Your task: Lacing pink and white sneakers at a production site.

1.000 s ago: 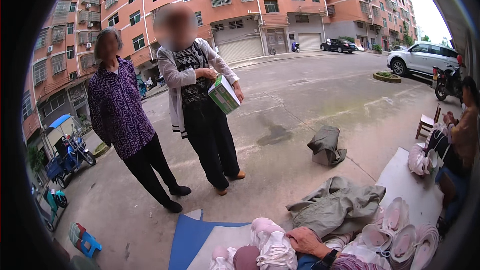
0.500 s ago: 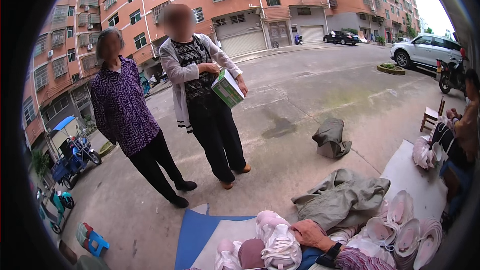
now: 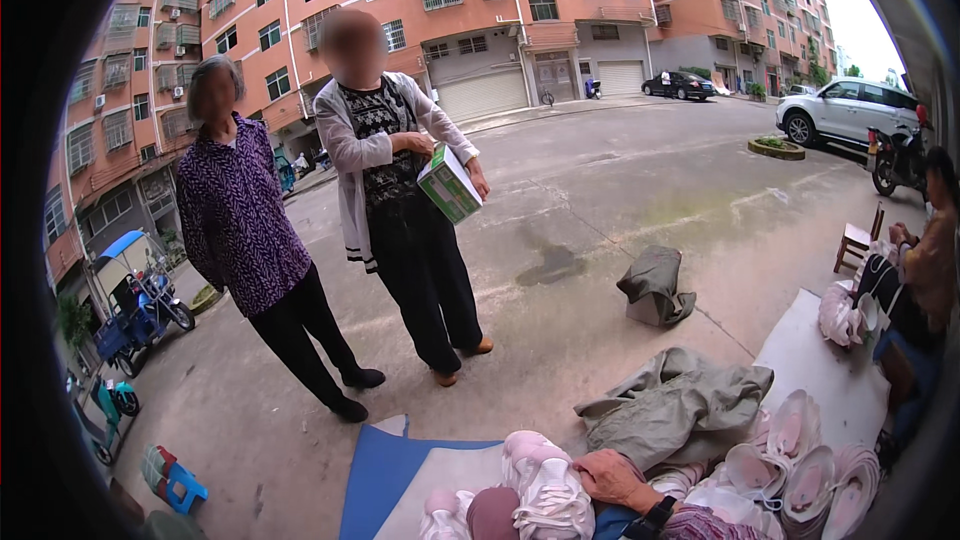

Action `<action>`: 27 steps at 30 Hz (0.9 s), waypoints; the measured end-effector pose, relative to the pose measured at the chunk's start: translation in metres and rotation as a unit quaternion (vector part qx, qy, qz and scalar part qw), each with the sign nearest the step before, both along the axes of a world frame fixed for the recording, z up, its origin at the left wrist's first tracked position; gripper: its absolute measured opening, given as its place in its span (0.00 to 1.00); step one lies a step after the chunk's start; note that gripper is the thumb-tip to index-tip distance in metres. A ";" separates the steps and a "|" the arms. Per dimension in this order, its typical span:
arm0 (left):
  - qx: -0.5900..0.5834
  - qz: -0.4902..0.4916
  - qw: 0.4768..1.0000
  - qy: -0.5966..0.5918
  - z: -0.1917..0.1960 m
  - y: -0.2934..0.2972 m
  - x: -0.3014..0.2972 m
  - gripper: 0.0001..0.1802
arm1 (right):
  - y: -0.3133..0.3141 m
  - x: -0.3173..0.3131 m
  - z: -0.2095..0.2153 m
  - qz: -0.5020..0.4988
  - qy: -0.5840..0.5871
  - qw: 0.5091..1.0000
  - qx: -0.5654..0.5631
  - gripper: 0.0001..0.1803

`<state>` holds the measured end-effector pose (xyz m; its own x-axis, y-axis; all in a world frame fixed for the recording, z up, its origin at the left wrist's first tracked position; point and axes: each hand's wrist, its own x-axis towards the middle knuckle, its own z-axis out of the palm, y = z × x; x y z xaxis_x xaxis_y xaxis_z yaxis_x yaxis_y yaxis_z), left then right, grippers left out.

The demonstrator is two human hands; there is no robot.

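My right hand (image 3: 612, 481) comes in at the lower edge, with a black wristband (image 3: 652, 518) and a purple striped sleeve (image 3: 715, 523). Its fingers are bent and pressed together against the side of pink and white sneakers (image 3: 553, 502); whatever lies under the fingertips is hidden. Left of these sneakers is a rounded mauve thing (image 3: 493, 515), and another pale sneaker (image 3: 446, 517) is beside it. Many pink and white shoe uppers (image 3: 805, 485) are heaped to the right of my wrist. My left hand is out of sight.
A grey-green cloth (image 3: 680, 405) lies crumpled beyond the heap, near a covered bundle (image 3: 655, 285). Two people stand ahead, one holding a green and white box (image 3: 450, 185). At right, another person (image 3: 930, 260) handles shoes beside a pale sheet (image 3: 815, 365). A blue sheet (image 3: 385, 470) lies left.
The whole view has shifted slightly, so the scene sits a little lower and to the left. My right hand stays beside the sneakers, with its knuckles showing more clearly.
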<state>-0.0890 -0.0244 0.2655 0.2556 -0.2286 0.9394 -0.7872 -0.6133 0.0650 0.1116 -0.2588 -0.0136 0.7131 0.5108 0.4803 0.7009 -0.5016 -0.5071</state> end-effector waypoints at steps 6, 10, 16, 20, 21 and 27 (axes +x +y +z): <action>0.001 0.015 0.999 0.043 -0.009 0.004 -0.010 0.20 | -0.003 0.001 0.003 -0.002 -0.002 1.000 0.001 0.12; 0.000 0.021 0.998 0.056 -0.014 0.004 -0.013 0.20 | 0.000 0.001 0.003 -0.004 -0.010 1.000 -0.003 0.12; -0.004 0.031 0.998 0.051 -0.022 0.005 -0.005 0.19 | -0.003 -0.002 0.002 -0.005 0.001 1.000 0.007 0.12; -0.015 0.028 0.999 0.042 -0.031 0.001 0.008 0.18 | -0.003 0.000 0.008 -0.004 -0.005 1.000 -0.006 0.12; -0.019 0.026 0.999 0.038 -0.033 0.000 0.012 0.18 | -0.002 -0.001 0.004 -0.004 -0.006 1.000 -0.003 0.12; -0.049 0.014 0.998 0.022 -0.050 -0.011 0.040 0.17 | 0.006 -0.006 0.004 0.017 -0.006 1.000 -0.005 0.12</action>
<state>-0.0490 -0.0354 0.2156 0.3026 -0.1287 0.9444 -0.7645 -0.6244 0.1599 0.1058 -0.2523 -0.0095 0.6894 0.5396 0.4833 0.7236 -0.4819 -0.4940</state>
